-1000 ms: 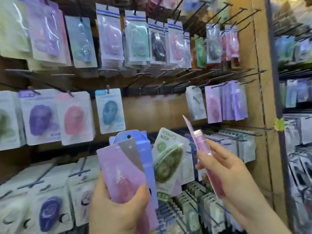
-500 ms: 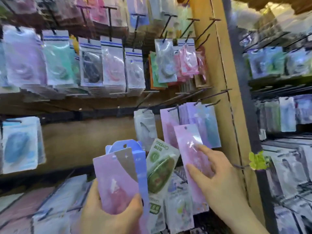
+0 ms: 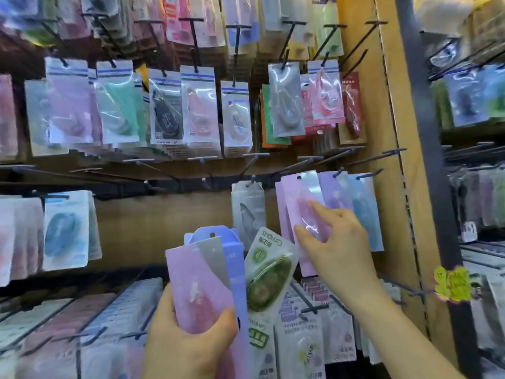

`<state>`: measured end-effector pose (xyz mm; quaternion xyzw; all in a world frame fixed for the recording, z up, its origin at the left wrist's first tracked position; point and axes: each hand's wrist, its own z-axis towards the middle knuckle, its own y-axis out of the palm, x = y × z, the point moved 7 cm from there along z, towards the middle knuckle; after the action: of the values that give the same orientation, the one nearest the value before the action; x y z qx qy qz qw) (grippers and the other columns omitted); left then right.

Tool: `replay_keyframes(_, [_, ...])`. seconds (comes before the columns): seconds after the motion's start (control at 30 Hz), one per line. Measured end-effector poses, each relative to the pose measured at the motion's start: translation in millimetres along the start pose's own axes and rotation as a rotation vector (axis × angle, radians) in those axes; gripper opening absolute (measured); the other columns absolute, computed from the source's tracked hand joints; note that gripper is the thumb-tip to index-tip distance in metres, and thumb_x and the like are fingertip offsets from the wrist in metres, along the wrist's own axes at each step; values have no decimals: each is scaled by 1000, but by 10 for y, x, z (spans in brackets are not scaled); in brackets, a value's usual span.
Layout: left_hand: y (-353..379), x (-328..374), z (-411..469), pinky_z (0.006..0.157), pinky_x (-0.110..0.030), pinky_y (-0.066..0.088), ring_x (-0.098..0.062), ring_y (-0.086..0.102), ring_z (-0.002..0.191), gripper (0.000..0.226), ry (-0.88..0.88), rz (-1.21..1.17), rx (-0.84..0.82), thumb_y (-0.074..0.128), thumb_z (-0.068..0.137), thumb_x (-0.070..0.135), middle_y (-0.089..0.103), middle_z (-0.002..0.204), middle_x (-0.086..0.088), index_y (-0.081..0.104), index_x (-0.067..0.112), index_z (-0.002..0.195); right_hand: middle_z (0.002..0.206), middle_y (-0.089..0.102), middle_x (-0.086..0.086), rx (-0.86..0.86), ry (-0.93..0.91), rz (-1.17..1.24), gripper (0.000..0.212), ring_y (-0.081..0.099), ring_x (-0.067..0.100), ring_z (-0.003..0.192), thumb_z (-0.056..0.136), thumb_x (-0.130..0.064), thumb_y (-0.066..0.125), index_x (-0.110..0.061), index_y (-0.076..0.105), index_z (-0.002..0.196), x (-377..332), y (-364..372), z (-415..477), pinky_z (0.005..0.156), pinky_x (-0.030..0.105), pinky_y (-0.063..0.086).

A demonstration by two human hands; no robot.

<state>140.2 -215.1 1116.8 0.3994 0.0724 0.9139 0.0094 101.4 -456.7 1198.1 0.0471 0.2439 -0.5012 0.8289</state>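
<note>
Between thumb and bent fingers of the right hand (image 3: 338,242): one hanging pink pack (image 3: 302,198), flat, clear-fronted, a pink dispenser inside.
- Grip: taken across its width. The thumb sits at the lower left edge, the forefinger (image 3: 317,207) runs up the front face, and the other fingers close over the right edge.
- Position: the pack's punched hole lies well above the fingertips, level with a black peg (image 3: 338,172). Whether the hole is already threaded cannot be told.
- Judged purpose: the low hold leaves the top of the pack free to be steered onto or off the peg.

Just right of those fingers: a lilac pack (image 3: 334,192) and a pale blue pack (image 3: 364,212) of the same shape, hanging upright. The pink pack overlaps the lilac one.

Left of the thumb, apart from it: a grey pack (image 3: 247,212) on its own peg.

Under the left hand (image 3: 188,343): three items, fanned.
- Front: a second pink pack (image 3: 196,285), clamped by the thumb across its lower face, with the fingers wrapped behind.
- Behind it: a blue box (image 3: 218,236), its hang-tab rising well above the thumb.
- Right of the thumb: a green pack (image 3: 269,277), tilted outward, its top corner close to the right thumb.
- Judged purpose: the fan keeps each front readable while the other hand works at the pegs.

Beyond both hands: rows of similar packs on pegs, and a wooden upright (image 3: 382,132) at the right.
</note>
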Motion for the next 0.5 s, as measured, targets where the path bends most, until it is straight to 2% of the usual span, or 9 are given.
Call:
replay_keyframes(0.07, [-25, -20, -1, 58, -14, 49, 4, 65, 68, 74, -18, -70, 59, 70, 21, 41, 70, 73, 27, 62, 35, 94, 106, 48, -2, -14, 24, 25, 49, 44, 10, 96, 90, -29, 68, -29, 55, 137, 1, 14, -40, 85, 16, 30])
replay_keyframes(0.1, [-11, 33, -21, 55, -12, 49, 6, 65, 63, 71, -13, -98, 69, 72, 22, 38, 70, 70, 28, 62, 34, 92, 107, 47, -2, -15, 32, 36, 49, 43, 9, 96, 90, -29, 68, -30, 55, 137, 0, 17, -57, 86, 17, 30])
replay_keyframes(0.17, [-41, 75, -38, 49, -4, 44, 12, 61, 56, 58, -6, -132, 69, 79, 35, 23, 67, 64, 29, 61, 33, 90, 105, 47, -2, 7, 38, 51, 48, 43, 9, 95, 90, -29, 68, -30, 56, 136, -12, 19, -83, 87, 18, 31])
replay_keyframes(0.27, [-73, 130, -32, 47, -2, 43, 12, 58, 49, 43, -9, -139, 89, 82, 54, 11, 65, 57, 27, 59, 30, 85, 104, 49, -1, 46, 42, 33, 47, 50, 16, 101, 89, -28, 68, -28, 58, 135, -30, 18, -80, 87, 19, 32])
replay_keyframes(0.37, [-67, 148, -32, 46, -3, 43, 11, 59, 48, 44, -14, -133, 95, 79, 50, 10, 67, 58, 25, 60, 29, 85, 112, 56, 6, 70, 33, 5, 45, 50, 24, 123, 90, -28, 67, -25, 59, 134, -63, -25, -37, 94, 29, 37])
replay_keyframes(0.4, [-62, 153, -28, 46, -3, 43, 11, 59, 49, 45, -10, -122, 83, 83, 54, 4, 67, 58, 25, 60, 29, 85, 116, 58, 10, 70, 31, -3, 44, 49, 26, 125, 90, -28, 67, -23, 60, 133, -74, -43, -24, 94, 31, 39])
replay_keyframes(0.47, [-42, 168, -15, 46, -3, 43, 11, 59, 50, 53, 5, -105, 53, 76, 66, -21, 66, 56, 24, 60, 26, 84, 116, 59, 13, 41, 24, -68, 42, 53, 30, 118, 91, -30, 64, -21, 61, 132, -95, -45, -7, 90, 33, 40])
replay_keyframes(0.5, [-13, 205, -24, 47, -2, 43, 11, 60, 50, 54, 3, -101, 37, 72, 67, -24, 66, 55, 25, 60, 26, 84, 115, 58, 13, 18, 24, -133, 43, 54, 31, 113, 92, -32, 62, -22, 59, 134, -100, -27, 1, 88, 35, 42])
